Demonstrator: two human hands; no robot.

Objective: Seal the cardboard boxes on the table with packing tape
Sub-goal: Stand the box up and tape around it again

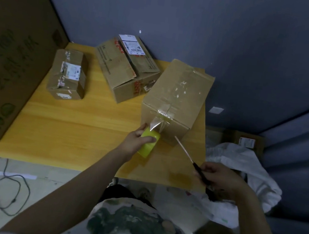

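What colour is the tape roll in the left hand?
The tape roll is bright yellow, best in head view.

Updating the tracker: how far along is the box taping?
Done: clear tape covers the top seam of the nearest box. In hand: left hand grips the yellow tape roll, its strip stretched from that box; right hand holds scissors pointed at the strip, uncut. Left: the middle box, flaps not flat; the small box, seal unclear.

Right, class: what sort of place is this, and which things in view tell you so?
Probably a small parcel-packing or storage corner: cardboard boxes with shipping labels lie on a wooden table, the left hand holds a yellow tape roll, and the right hand holds scissors.
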